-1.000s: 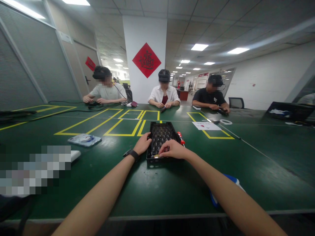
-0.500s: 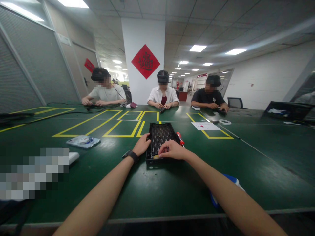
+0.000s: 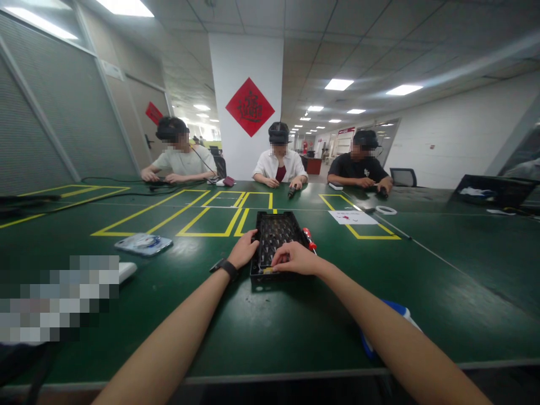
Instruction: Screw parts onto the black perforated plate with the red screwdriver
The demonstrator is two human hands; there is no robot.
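A black plastic tray (image 3: 276,225) with a grid of small pockets lies on the green table (image 3: 295,320) in front of me. My left hand (image 3: 243,250), a dark watch on its wrist, grips the tray's left edge. My right hand (image 3: 295,259) rests curled over the tray's near right part, fingertips pinched on something small I cannot make out. A red-handled screwdriver (image 3: 309,238) lies against the tray's right side, just beyond my right hand.
Three people sit across the table handling small items. A clear plastic packet (image 3: 144,244) and a white object (image 3: 126,271) lie at left; a white paper sheet (image 3: 352,216) and tape roll (image 3: 387,210) at right. A blue-and-white object (image 3: 396,309) sits under my right forearm. Yellow tape marks boxes.
My hands and the tray have barely moved. The middle person across the table has shifted a hand and a dark tool to the right.
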